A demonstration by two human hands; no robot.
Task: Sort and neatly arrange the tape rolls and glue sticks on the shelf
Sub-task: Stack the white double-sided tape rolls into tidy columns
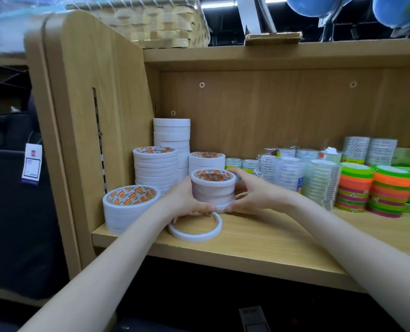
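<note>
A short stack of white tape rolls (213, 188) with orange-printed cores stands on the wooden shelf (271, 238). My left hand (185, 200) grips its left side and my right hand (254, 190) grips its right side. One thin white roll (195, 233) lies flat just in front of the stack. More white stacks stand to the left: a low one (127, 212) at the shelf's edge, a taller one (155, 166), a very tall one (171, 135) at the back, and another (206, 161) behind my hands.
To the right stand stacks of clear tape (290, 173), more clear rolls (369, 149) at the back, and green and orange rolls (354, 188) (390, 192). The shelf's side panel (91, 111) closes the left. A woven basket (156, 22) sits on top.
</note>
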